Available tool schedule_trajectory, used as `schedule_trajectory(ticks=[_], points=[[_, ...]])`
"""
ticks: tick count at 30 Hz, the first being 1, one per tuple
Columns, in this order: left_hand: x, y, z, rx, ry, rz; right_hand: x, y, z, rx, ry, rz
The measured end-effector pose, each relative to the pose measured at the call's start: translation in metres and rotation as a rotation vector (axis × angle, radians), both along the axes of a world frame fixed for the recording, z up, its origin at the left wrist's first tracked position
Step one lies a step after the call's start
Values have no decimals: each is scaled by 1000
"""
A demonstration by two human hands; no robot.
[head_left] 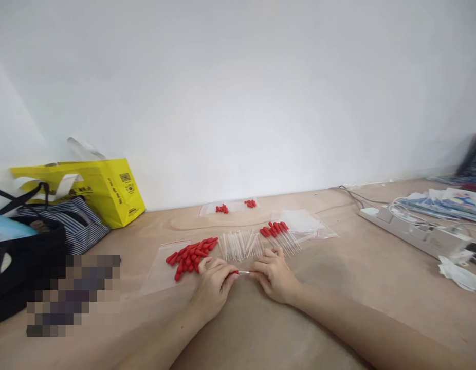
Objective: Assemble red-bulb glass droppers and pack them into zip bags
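Observation:
My left hand (217, 281) pinches a red rubber dropper bulb (234, 272) between thumb and fingers. A thin clear dropper tube (244, 272) runs from that bulb to my right hand (273, 275), which is closed on its other end. Bulb and tube lie end to end, level, just above the table. Beside my left hand is a heap of red bulbs (190, 256) on a clear plastic bag (161, 267). Behind my hands lies a row of loose clear tubes (240, 245). Several droppers with red bulbs fitted (280, 237) lie side by side beyond my right hand.
Farther back on the table (323, 318) lies a bag with small red pieces (221, 209). Flat clear bags (305, 223) are at the back right. A power strip (411, 234), tissue (461, 275) and papers (450, 200) lie right; a yellow bag (114, 190) and black bag (41, 257) stand left.

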State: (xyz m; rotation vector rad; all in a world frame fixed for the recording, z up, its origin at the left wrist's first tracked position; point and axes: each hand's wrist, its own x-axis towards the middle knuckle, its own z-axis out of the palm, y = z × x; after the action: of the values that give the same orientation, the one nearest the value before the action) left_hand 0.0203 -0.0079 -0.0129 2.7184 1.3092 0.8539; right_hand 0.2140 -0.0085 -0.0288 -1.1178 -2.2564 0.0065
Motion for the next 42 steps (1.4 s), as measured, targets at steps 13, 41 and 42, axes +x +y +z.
schedule_trajectory(ticks=[13,41,42], points=[[1,-3,2,73,39,-55,0,0,-1,73,-63,52],[-4,0,1,46,5,-47,6,1,7,26,-66,79],[-5,0,1,48,8,-46,6,0,7,32,-80,68]])
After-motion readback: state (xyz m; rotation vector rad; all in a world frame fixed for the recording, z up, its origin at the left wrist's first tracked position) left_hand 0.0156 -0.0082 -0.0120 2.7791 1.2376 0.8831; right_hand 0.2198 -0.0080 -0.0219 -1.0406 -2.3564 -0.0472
